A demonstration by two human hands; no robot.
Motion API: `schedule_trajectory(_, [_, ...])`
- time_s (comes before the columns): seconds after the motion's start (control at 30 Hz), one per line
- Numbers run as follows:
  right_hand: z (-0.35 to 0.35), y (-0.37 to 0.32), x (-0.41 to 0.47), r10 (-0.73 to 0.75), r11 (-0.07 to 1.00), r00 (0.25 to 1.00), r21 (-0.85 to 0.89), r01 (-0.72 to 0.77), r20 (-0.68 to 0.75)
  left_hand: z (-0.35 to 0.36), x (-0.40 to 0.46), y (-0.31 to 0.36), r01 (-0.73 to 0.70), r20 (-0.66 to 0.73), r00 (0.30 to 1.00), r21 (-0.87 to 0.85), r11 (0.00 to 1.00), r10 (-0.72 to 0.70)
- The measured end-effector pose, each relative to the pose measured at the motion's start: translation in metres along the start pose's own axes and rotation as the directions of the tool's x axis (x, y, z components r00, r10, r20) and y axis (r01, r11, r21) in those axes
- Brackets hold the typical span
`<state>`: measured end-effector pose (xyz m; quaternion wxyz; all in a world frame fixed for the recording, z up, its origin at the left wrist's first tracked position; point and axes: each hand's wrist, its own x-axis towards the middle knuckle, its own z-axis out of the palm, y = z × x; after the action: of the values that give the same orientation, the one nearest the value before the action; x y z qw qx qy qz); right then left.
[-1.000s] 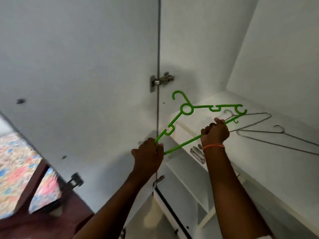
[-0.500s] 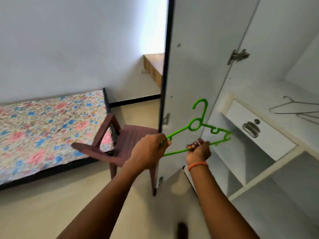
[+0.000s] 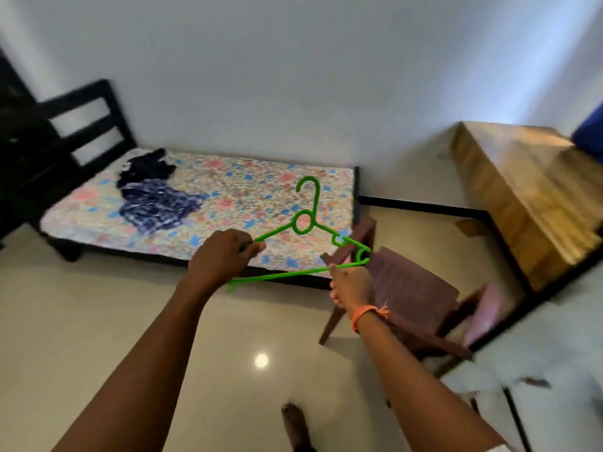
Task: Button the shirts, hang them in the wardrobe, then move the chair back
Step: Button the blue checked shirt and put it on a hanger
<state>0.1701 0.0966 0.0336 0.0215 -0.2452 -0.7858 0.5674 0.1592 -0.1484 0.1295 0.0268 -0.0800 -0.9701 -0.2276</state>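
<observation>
Hands gripped the green hanger (image 3: 305,223): left hand (image 3: 225,252) its left end, right hand (image 3: 350,283) its bottom bar; shirts (image 3: 153,197) lay near the bed's (image 3: 261,190) head end.

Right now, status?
Both hands, left and right, grip green hanger. Shirts unhung on bed. Chair stands beside bed.

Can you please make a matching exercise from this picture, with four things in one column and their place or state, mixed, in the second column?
Things:
1. green hanger
2. dark shirts
3. brown chair
4. wooden table

Places or states:
A. stands on the floor beside the bed's end
B. held in both hands
C. against the wall on the right
D. lie crumpled on the flowered bed

Pairs: 1-B, 2-D, 3-A, 4-C
</observation>
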Motion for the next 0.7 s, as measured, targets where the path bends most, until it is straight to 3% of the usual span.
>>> schedule_trajectory(0.07, [0.038, -0.025, 0.019, -0.292, 0.917, 0.956, -0.286, 0.279, -0.006, -0.015, 0.014, -0.043, 0.055, -0.024, 0.998, 0.050, 0.997, -0.054])
schedule_trajectory(0.17, [0.105, -0.071, 0.050, -0.644, 0.736, 0.765, -0.262, 0.624, 0.010, -0.031, 0.043, -0.097, 0.116, -0.032, 0.993, 0.117, 0.986, -0.113])
schedule_trajectory(0.27, [0.184, -0.116, 0.085, -0.824, 0.497, 0.553, -0.312, 0.810, 0.124, -0.045, 0.083, -0.146, 0.174, -0.067, 0.984, 0.109, 0.979, -0.168])
schedule_trajectory(0.4, [0.276, -0.178, 0.131, -0.804, 0.436, 0.492, -0.231, 0.870, 0.334, -0.070, 0.148, -0.205, 0.240, -0.056, 0.970, 0.064, 0.969, -0.236])
schedule_trajectory(0.53, [0.349, -0.230, 0.182, -0.750, 0.297, 0.376, -0.230, 0.927, 0.545, -0.098, 0.204, -0.267, 0.273, -0.079, 0.961, 0.112, 0.956, -0.265])
schedule_trajectory(0.7, [0.450, -0.273, 0.232, -0.584, 0.378, 0.411, -0.214, 0.901, 0.700, -0.107, 0.266, -0.357, 0.322, -0.059, 0.946, 0.083, 0.943, -0.318])
